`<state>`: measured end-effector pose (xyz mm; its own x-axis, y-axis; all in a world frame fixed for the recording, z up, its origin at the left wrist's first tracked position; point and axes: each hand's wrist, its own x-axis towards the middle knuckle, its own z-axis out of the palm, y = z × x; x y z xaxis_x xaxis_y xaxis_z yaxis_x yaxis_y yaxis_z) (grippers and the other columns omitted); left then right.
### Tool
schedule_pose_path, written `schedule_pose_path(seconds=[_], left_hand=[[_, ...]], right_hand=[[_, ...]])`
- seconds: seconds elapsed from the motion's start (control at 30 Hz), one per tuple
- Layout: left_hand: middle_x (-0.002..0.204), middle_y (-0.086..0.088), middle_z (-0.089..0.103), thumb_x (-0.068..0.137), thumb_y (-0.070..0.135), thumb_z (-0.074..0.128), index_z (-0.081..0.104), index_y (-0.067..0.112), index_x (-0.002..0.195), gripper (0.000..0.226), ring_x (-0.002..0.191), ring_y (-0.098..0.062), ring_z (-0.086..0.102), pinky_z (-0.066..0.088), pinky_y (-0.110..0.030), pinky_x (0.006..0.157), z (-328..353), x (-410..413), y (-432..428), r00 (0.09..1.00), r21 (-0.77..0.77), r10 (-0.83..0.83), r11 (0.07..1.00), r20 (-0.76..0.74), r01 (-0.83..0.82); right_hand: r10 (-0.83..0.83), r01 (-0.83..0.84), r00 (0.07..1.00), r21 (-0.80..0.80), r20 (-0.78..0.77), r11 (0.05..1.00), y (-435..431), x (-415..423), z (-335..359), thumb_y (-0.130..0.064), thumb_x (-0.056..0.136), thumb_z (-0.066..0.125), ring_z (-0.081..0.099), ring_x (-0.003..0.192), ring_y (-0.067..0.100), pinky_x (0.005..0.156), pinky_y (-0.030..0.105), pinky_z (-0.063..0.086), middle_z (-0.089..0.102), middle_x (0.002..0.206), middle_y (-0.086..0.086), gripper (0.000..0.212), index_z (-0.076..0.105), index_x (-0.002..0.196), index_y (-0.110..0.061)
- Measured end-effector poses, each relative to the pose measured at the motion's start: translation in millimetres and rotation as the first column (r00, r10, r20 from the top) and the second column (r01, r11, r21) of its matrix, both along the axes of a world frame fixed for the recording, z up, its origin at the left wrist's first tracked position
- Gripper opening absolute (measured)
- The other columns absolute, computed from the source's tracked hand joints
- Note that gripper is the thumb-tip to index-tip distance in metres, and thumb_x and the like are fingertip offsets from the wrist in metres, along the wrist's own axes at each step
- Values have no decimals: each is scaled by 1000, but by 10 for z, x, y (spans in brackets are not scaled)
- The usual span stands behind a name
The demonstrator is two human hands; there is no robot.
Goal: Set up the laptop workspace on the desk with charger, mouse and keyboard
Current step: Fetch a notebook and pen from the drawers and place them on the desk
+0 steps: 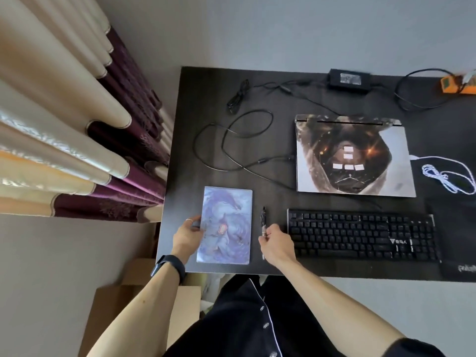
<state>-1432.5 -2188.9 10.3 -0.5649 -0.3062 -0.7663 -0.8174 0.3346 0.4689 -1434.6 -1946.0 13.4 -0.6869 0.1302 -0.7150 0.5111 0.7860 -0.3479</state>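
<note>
A closed laptop (353, 155) with a printed lid lies on the black desk (270, 83). Its charger brick (349, 79) sits at the far edge, with black cables (231, 140) looping left and one end at the laptop's left side. A black keyboard (360, 235) lies in front of the laptop. A coiled white cable (448, 176) lies to the laptop's right; no mouse shows. My left hand (186, 237) holds the left edge of a purple notebook (226, 225). My right hand (278, 244) is shut on a pen (263, 220) lying between notebook and keyboard.
An orange power strip (456, 85) sits at the desk's far right corner. Curtains (77, 124) hang left of the desk. Cardboard boxes (134, 305) stand on the floor by the desk's near left corner.
</note>
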Motion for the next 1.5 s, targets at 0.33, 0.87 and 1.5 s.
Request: schedule_pose_path(seconds=[0.33, 0.87, 1.5], left_hand=[[111, -4, 56, 89, 34, 63, 37, 33, 145, 62, 95, -18, 57, 48, -31, 90, -233, 146, -69, 958, -150, -274, 954, -86, 260], [104, -2, 52, 98, 38, 49, 4, 55, 150, 70, 91, -21, 57, 53, -44, 89, -299, 353, -142, 895, -159, -447, 885, -17, 439], [94, 0, 65, 96, 35, 50, 21, 53, 149, 64, 80, -22, 57, 44, -30, 72, -254, 435, -63, 934, -228, -356, 908, 17, 350]], right_hand=[[23, -19, 999, 122, -28, 992, -194, 8, -31, -31, 100, 50, 64, 97, 34, 79, 43, 54, 62, 109, 9, 20, 53, 106, -13], [55, -48, 998, 168, -37, 985, -243, 120, -78, -35, 98, 49, 63, 99, 32, 76, 37, 48, 59, 116, 6, 23, 48, 109, -14], [-8, 8, 999, 3, -52, 1000, -13, 159, -163, -32, 97, 57, 61, 95, 24, 78, 32, 46, 65, 112, 1, 20, 55, 109, -16]])
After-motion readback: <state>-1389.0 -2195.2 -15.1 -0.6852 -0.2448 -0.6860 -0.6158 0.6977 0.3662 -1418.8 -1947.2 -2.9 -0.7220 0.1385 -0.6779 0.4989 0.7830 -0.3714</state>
